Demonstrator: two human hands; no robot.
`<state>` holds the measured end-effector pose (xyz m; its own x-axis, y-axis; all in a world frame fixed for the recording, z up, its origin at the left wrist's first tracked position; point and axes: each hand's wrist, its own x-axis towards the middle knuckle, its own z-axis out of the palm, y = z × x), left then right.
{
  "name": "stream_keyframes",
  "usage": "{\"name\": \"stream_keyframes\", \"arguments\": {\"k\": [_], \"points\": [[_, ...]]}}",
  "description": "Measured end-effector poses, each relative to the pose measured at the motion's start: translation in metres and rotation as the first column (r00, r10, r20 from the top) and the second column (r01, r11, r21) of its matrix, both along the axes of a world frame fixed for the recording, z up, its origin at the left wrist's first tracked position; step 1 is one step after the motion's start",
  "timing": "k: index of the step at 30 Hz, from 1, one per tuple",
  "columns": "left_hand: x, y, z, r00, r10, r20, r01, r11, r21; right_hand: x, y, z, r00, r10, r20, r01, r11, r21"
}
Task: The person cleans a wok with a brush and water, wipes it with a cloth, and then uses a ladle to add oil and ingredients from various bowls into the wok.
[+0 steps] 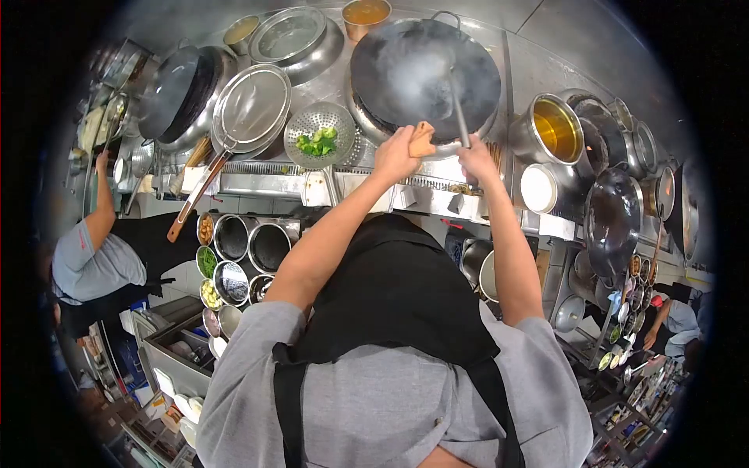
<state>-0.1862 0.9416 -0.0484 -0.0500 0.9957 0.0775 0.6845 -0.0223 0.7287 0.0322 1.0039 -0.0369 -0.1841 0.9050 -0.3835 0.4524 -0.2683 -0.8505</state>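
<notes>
A dark wok (480, 86) sits on the burner in front of me, with steam hiding much of its inside. My left hand (395, 154) is closed on a folded tan cloth (422, 140) at the wok's near rim; whether it also grips a wok handle is hidden. My right hand (477, 161) wraps round the handle of a metal ladle (459, 109), whose far end reaches into the wok and blurs in the steam. Left of the wok, a perforated strainer (310, 117) holds green broccoli (318, 143).
A wire-mesh skimmer (251, 109) with a wooden handle lies at left. On the right stand a pot of yellow liquid (558, 132), a white container (538, 189) and another wok (612, 210). Ingredient bowls (231, 282) line the lower left. Co-workers (97, 261) work at both sides.
</notes>
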Motion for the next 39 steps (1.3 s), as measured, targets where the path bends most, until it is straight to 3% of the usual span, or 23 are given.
{"name": "stream_keyframes", "arguments": {"k": [1, 2, 4, 6, 8, 9, 12, 16, 19, 20, 22, 24, 26, 30, 32, 33, 36, 37, 39], "points": [[0.001, 0.001, -0.002, 1.0, 0.02, 0.011, -0.02, 1.0, 0.001, 0.009, -0.004, -0.007, 0.988, 0.007, -0.151, -0.031, 0.988, -0.153], [0.003, 0.001, -0.001, 1.0, 0.025, 0.0, -0.025, 1.0, 0.003, 0.022, -0.013, 0.001, 0.987, 0.012, -0.161, -0.037, 0.988, -0.151], [0.008, 0.002, 0.0, 0.997, 0.067, -0.04, -0.067, 0.998, 0.001, 0.054, -0.027, 0.026, 0.926, -0.051, -0.373, -0.099, 0.923, -0.373], [0.015, 0.003, 0.003, 0.992, 0.116, -0.052, -0.118, 0.993, -0.019, 0.068, -0.019, 0.001, 0.945, 0.007, -0.328, -0.118, 0.94, -0.319], [0.022, 0.001, 0.004, 0.987, 0.145, -0.073, -0.148, 0.988, -0.043, 0.058, -0.003, -0.03, 0.992, 0.108, -0.059, -0.103, 0.992, 0.078], [0.024, 0.0, 0.004, 0.984, 0.164, -0.066, -0.165, 0.986, -0.02, 0.045, -0.006, -0.016, 0.996, 0.08, 0.025, -0.082, 0.994, 0.076], [0.027, -0.003, 0.002, 0.981, 0.185, -0.054, -0.185, 0.983, 0.012, 0.039, -0.011, -0.023, 0.978, 0.175, -0.115, -0.177, 0.984, -0.012], [0.027, -0.002, 0.0, 0.978, 0.206, -0.037, -0.205, 0.978, 0.028, 0.089, -0.023, 0.017, 0.967, 0.24, -0.081, -0.249, 0.961, -0.125], [0.031, -0.006, -0.003, 0.977, 0.214, 0.012, -0.214, 0.973, 0.087, 0.096, -0.022, 0.009, 0.995, 0.098, 0.005, -0.098, 0.995, 0.013], [0.032, -0.003, -0.004, 0.976, 0.217, 0.016, -0.218, 0.971, 0.097, 0.092, -0.009, -0.029, 0.995, 0.081, 0.055, -0.089, 0.981, 0.172], [0.031, -0.002, -0.01, 0.972, 0.233, 0.015, -0.234, 0.971, 0.053, 0.075, -0.011, -0.043, 0.997, -0.002, 0.078, -0.021, 0.958, 0.286], [0.03, -0.004, -0.005, 0.972, 0.234, -0.003, -0.234, 0.971, 0.04, 0.065, -0.02, -0.045, 0.998, 0.051, -0.043, -0.046, 0.993, 0.105], [0.032, -0.005, -0.003, 0.974, 0.225, -0.003, -0.224, 0.974, 0.035, 0.083, -0.024, -0.03, 0.891, 0.006, -0.454, -0.149, 0.948, -0.28], [0.029, -0.004, -0.006, 0.976, 0.218, -0.009, -0.217, 0.975, 0.038, 0.091, -0.019, -0.02, 0.894, 0.036, -0.446, -0.185, 0.937, -0.296], [0.028, -0.006, -0.001, 0.979, 0.204, -0.01, -0.203, 0.979, 0.024, 0.075, -0.013, -0.028, 0.994, 0.104, -0.04, -0.099, 0.989, 0.109], [0.027, -0.006, 0.002, 0.981, 0.194, -0.014, -0.194, 0.981, 0.007, 0.067, -0.007, -0.029, 0.996, 0.089, 0.029, -0.093, 0.975, 0.204], [0.023, -0.008, 0.001, 0.989, 0.144, 0.022, -0.145, 0.989, 0.035, 0.043, -0.001, -0.047, 0.996, 0.026, -0.087, -0.017, 0.994, 0.105], [0.021, -0.005, 0.001, 0.99, 0.14, 0.029, -0.141, 0.989, 0.036, 0.041, -0.001, -0.054, 0.974, 0.083, -0.21, -0.083, 0.997, 0.012], [0.016, -0.003, -0.007, 0.99, 0.139, 0.004, -0.138, 0.984, 0.113, 0.052, -0.01, -0.03, 0.968, 0.084, -0.235, -0.107, 0.991, -0.085]]}}
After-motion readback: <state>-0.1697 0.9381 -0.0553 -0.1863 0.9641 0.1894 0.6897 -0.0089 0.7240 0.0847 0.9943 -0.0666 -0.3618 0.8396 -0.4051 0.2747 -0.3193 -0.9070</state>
